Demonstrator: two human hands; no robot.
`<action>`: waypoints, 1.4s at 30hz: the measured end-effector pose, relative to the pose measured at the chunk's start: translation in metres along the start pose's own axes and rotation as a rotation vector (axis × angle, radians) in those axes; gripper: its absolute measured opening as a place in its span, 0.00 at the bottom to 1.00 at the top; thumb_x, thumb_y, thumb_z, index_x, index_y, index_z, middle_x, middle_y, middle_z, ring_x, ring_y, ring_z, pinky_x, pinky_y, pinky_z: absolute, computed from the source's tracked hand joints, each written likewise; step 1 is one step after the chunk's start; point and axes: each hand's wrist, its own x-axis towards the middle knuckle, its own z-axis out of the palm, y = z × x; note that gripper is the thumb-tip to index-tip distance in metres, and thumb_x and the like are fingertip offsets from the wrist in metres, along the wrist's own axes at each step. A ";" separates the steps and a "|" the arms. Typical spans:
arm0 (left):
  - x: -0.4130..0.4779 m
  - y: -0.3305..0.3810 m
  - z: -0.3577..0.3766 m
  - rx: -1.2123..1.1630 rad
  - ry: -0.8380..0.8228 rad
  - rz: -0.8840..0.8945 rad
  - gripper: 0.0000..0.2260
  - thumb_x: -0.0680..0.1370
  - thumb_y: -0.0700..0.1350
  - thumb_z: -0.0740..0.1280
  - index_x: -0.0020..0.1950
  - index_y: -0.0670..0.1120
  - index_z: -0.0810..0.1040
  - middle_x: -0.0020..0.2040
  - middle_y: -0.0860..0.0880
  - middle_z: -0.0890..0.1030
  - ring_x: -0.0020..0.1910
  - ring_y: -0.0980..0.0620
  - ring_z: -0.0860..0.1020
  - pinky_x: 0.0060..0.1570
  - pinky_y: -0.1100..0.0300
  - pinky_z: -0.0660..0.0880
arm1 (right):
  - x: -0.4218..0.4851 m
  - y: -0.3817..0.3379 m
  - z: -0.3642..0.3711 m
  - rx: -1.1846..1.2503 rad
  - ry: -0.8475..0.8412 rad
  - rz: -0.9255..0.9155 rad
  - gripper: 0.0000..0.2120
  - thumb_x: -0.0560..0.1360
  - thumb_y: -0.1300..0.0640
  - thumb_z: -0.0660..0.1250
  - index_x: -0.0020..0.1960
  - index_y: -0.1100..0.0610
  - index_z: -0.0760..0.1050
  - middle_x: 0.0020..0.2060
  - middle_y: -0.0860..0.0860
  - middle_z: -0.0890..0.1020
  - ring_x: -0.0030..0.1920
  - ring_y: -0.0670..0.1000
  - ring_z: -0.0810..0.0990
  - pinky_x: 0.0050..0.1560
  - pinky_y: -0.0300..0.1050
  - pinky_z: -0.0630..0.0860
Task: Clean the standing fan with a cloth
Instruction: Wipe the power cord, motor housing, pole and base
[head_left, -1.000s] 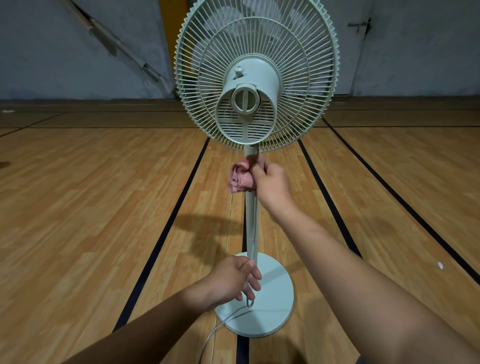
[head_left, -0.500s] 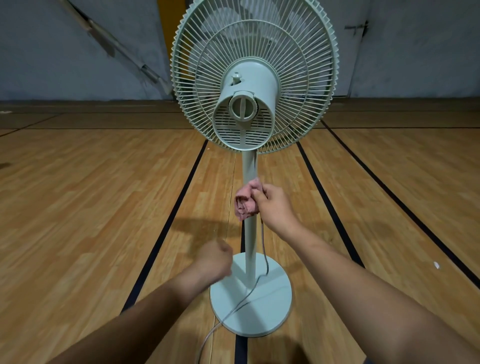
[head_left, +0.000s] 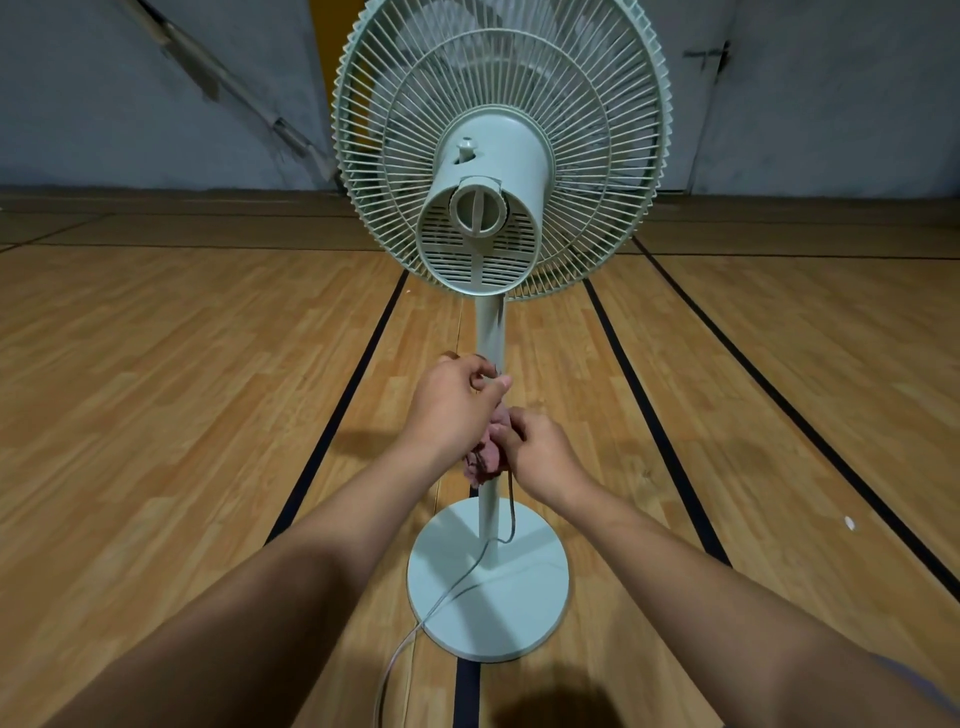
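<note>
Both my hands meet on the pole (head_left: 489, 332) of a pale green standing fan (head_left: 597, 130), about midway between its motor housing (head_left: 498, 161) and its round base (head_left: 488, 592). My left hand (head_left: 452, 405), the upper of the two, has its fingers and thumb curled round the pole. Just beneath it, my right hand (head_left: 543, 454) grips a bunched pink cloth (head_left: 485, 460) held against the pole. The cloth shows in the gap between the two hands, and a fold of it hangs a little below them.

The fan stands upright with its back to me. The wire grille (head_left: 395, 104) fills the top of the view, and a ribbed knob (head_left: 478, 212) sits at the rear of the housing. A thin cord (head_left: 512, 506) drops alongside the pole from under my right hand. It crosses the base and trails off the base's near edge onto the floor (head_left: 156, 389).

The base rests on wooden floorboards, straddling a black line (head_left: 467, 691) that runs toward me. More black lines angle away on either side. A grey wall (head_left: 78, 104) closes off the far edge of the floor behind the fan.
</note>
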 end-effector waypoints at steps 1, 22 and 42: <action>0.003 0.001 0.000 0.000 0.009 0.004 0.08 0.82 0.53 0.73 0.53 0.49 0.85 0.50 0.51 0.77 0.44 0.59 0.76 0.39 0.74 0.65 | -0.001 0.002 -0.001 -0.010 -0.009 0.002 0.10 0.86 0.56 0.62 0.53 0.58 0.81 0.46 0.54 0.86 0.49 0.55 0.85 0.54 0.57 0.82; 0.014 -0.007 -0.005 -0.113 -0.085 -0.102 0.10 0.84 0.50 0.71 0.50 0.45 0.80 0.38 0.53 0.79 0.37 0.54 0.76 0.37 0.59 0.70 | -0.040 0.039 -0.011 -0.081 -0.236 0.073 0.16 0.84 0.54 0.67 0.37 0.51 0.74 0.28 0.42 0.76 0.28 0.38 0.71 0.32 0.38 0.68; 0.018 -0.060 -0.030 0.220 -0.081 -0.171 0.14 0.83 0.40 0.69 0.38 0.50 0.74 0.42 0.48 0.81 0.42 0.45 0.79 0.35 0.56 0.68 | -0.045 0.046 0.003 -0.247 -0.352 0.069 0.15 0.83 0.54 0.67 0.42 0.62 0.75 0.33 0.51 0.75 0.34 0.50 0.72 0.36 0.46 0.67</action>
